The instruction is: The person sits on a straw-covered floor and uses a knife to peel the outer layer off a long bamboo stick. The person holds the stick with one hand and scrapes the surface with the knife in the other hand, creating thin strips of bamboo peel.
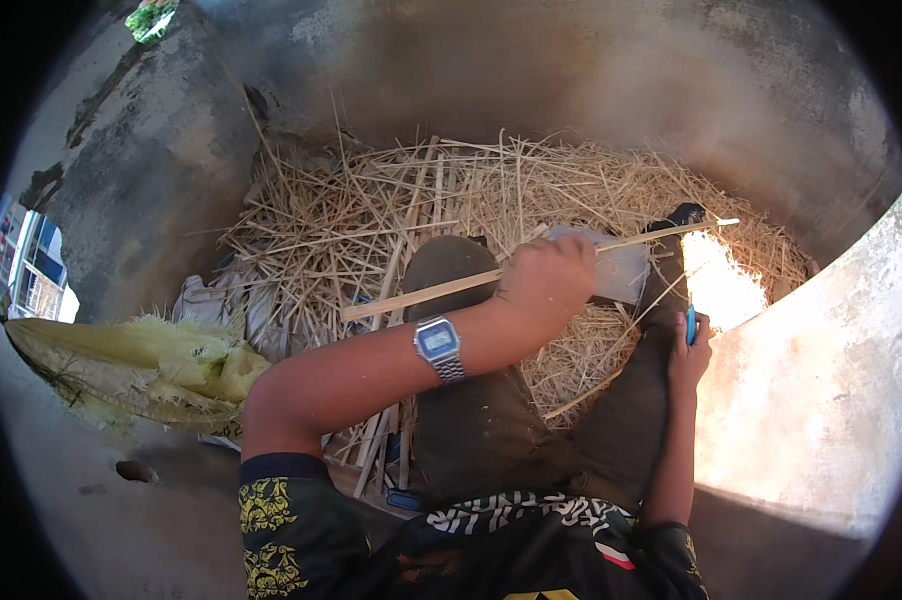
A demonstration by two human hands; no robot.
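Note:
My left hand (549,285) is closed around a long, thin, pale strip of split wood or bamboo (411,298). The strip slants across my legs, its wider end to the left and its narrow end up to the right. Beside my right shin, my right hand (691,350) is wrapped round a small blue object (690,326), perhaps a handle; the rest of it is hidden. A pale, whitish sheet (621,270) lies between my left hand and my right leg, partly under the strip.
Loose thin strips and shavings (321,235) cover the floor ahead, against a curved grey wall (531,75). At the left rests a large yellow-green, boat-shaped thing (121,365) with shredded fibres. Sunlight falls on a low wall (821,380) at the right.

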